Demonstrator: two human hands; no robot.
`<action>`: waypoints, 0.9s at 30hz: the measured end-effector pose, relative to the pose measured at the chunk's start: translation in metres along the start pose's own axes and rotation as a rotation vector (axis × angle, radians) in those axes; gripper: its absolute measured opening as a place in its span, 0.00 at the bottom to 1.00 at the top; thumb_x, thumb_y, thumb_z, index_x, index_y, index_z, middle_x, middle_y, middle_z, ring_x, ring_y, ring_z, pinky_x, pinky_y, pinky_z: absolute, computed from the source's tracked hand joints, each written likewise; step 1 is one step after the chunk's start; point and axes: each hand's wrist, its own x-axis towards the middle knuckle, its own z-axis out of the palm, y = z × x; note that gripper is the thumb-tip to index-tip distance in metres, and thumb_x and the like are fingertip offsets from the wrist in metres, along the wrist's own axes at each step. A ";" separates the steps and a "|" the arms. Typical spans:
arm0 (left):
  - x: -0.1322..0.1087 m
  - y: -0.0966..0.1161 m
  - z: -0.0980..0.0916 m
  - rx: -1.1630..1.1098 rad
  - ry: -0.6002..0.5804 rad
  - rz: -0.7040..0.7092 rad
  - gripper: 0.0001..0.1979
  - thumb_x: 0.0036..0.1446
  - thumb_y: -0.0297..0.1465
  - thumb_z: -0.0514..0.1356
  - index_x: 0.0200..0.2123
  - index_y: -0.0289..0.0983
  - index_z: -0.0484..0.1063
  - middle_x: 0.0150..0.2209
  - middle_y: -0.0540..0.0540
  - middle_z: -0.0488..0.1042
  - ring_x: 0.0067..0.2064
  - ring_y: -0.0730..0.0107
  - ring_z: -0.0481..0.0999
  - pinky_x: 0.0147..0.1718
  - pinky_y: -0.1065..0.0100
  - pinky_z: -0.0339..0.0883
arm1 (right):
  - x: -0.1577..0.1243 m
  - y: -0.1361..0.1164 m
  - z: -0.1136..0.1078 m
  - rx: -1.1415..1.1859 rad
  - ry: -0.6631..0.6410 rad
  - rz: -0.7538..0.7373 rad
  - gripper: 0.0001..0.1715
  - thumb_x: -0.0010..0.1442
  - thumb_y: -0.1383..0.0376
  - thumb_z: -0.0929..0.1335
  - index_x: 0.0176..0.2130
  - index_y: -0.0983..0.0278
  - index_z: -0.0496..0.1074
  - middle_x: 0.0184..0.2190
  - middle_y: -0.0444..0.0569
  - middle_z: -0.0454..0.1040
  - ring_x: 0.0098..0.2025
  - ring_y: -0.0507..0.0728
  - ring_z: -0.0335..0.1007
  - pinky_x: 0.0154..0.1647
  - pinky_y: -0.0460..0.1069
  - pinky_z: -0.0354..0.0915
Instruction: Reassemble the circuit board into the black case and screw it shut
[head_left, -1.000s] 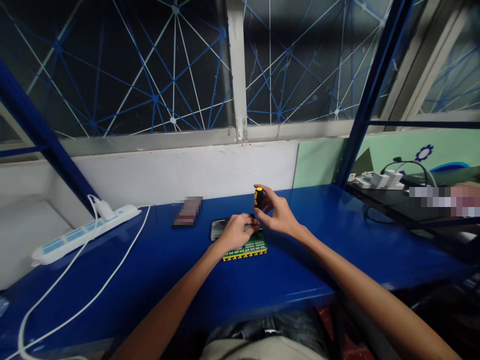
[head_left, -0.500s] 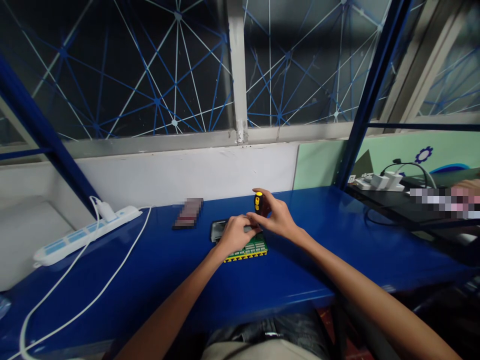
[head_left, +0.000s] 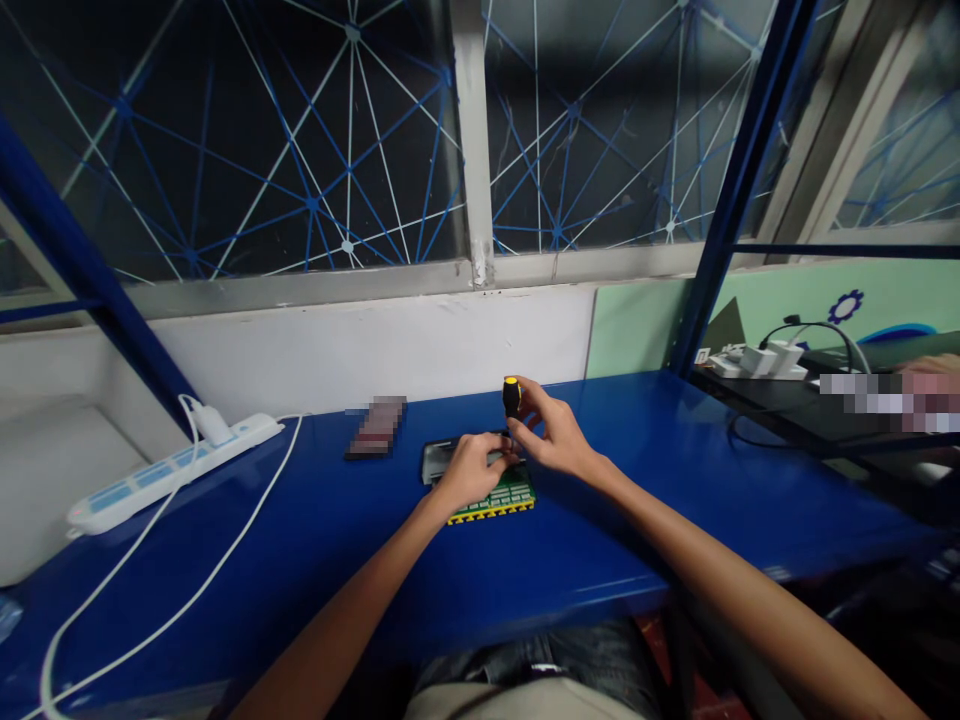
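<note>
A green circuit board (head_left: 504, 496) with a yellow front edge lies on the blue bench (head_left: 315, 540), partly over a dark flat device (head_left: 436, 458). My left hand (head_left: 469, 467) rests on the board and presses it down. My right hand (head_left: 551, 432) grips a black screwdriver (head_left: 512, 397) with a yellow cap, held upright over the board's far edge. The tip of the screwdriver is hidden behind my fingers.
A white power strip (head_left: 161, 470) with a plugged charger lies at the left, its white cables (head_left: 157, 590) trailing over the bench. A blurred flat object (head_left: 376, 427) sits behind the board. At the right, another bench holds white chargers (head_left: 761, 359). A window and wall stand behind.
My right hand has turned slightly around the screwdriver, and the yellow cap shifted a little left and up. My left hand stays on the board.
</note>
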 end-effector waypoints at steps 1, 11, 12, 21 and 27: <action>0.000 0.000 0.000 0.004 -0.001 0.002 0.07 0.56 0.24 0.60 0.33 0.38 0.79 0.36 0.49 0.81 0.39 0.64 0.79 0.40 0.69 0.68 | 0.000 0.001 0.001 0.000 0.004 -0.003 0.33 0.58 0.65 0.64 0.61 0.61 0.55 0.34 0.47 0.76 0.29 0.54 0.71 0.30 0.50 0.67; -0.001 -0.001 0.000 0.034 -0.001 -0.014 0.07 0.55 0.27 0.62 0.37 0.39 0.79 0.40 0.48 0.80 0.42 0.62 0.78 0.43 0.67 0.68 | 0.001 0.000 0.002 -0.023 0.038 -0.002 0.34 0.58 0.62 0.67 0.61 0.60 0.56 0.31 0.44 0.73 0.27 0.53 0.69 0.31 0.49 0.66; -0.001 -0.002 0.001 0.043 0.017 -0.017 0.07 0.55 0.28 0.63 0.37 0.39 0.79 0.40 0.48 0.80 0.41 0.62 0.78 0.43 0.66 0.68 | 0.001 0.000 0.002 -0.023 0.040 0.000 0.35 0.58 0.61 0.68 0.61 0.60 0.56 0.30 0.44 0.72 0.27 0.52 0.69 0.30 0.49 0.66; 0.000 -0.001 0.003 0.051 0.047 -0.060 0.05 0.54 0.26 0.63 0.32 0.40 0.80 0.37 0.48 0.81 0.40 0.64 0.78 0.44 0.66 0.69 | 0.001 -0.003 0.001 -0.033 0.002 0.033 0.35 0.58 0.56 0.68 0.61 0.60 0.57 0.30 0.45 0.72 0.27 0.53 0.69 0.30 0.50 0.65; 0.000 0.001 0.003 0.021 0.016 -0.044 0.07 0.56 0.26 0.61 0.34 0.40 0.80 0.38 0.48 0.80 0.41 0.64 0.78 0.42 0.67 0.68 | 0.001 -0.005 -0.004 0.016 -0.052 0.043 0.34 0.58 0.61 0.66 0.62 0.59 0.55 0.35 0.47 0.75 0.30 0.55 0.71 0.31 0.50 0.67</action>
